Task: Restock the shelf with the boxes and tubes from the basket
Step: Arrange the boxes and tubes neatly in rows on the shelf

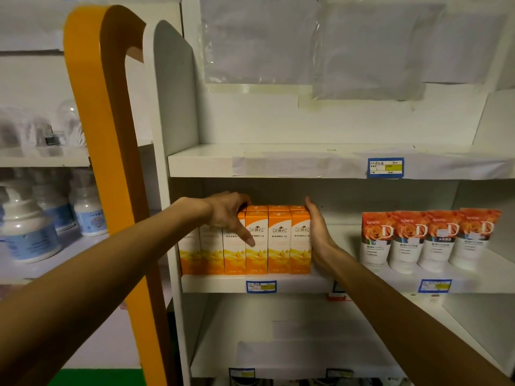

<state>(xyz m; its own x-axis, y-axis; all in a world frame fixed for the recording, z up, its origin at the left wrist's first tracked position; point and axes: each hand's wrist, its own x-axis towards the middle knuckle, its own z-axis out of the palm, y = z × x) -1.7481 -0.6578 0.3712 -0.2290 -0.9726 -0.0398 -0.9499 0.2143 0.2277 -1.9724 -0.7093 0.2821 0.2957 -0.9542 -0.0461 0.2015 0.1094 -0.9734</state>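
Observation:
Several orange-and-white boxes (278,240) stand upright in a tight row on the middle shelf (223,284). My left hand (228,213) reaches over the top of the row, fingers curled onto the box tops and the index finger pointing down the box fronts. My right hand (317,227) lies flat with straight fingers against the right side of the last box. To the right, several white tubes with red rose tops (429,238) stand on their caps in a row on the same shelf. The basket is out of sight.
An orange curved panel (111,162) and a white side wall (172,93) bound the shelf unit on the left. Beyond it stand white bottles with blue labels (30,229). The shelves above (306,162) and below (306,330) hold only price tags and paper.

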